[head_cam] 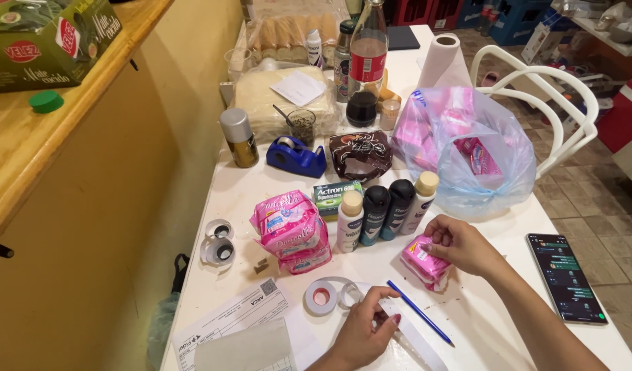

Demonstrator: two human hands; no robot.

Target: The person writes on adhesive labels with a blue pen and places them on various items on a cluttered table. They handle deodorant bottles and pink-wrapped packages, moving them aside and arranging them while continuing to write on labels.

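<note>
My right hand (460,244) rests on a small pink packet (426,264) lying on the white table (508,302), fingers curled over its top. My left hand (367,330) pinches a strip of white label tape (415,338) that runs from a small roll (320,297). A blue pen (420,312) lies between my hands. Just beyond stand a row of several small bottles (384,209), white and black, next to a stack of pink packets (292,230).
A phone (565,276) lies at the right edge. A clear bag of pink packets (467,151), a blue tape dispenser (296,156), a spray can (239,137), a cola bottle (367,62) and a paper towel roll (443,58) crowd the far half. Printed paper (240,323) lies near left.
</note>
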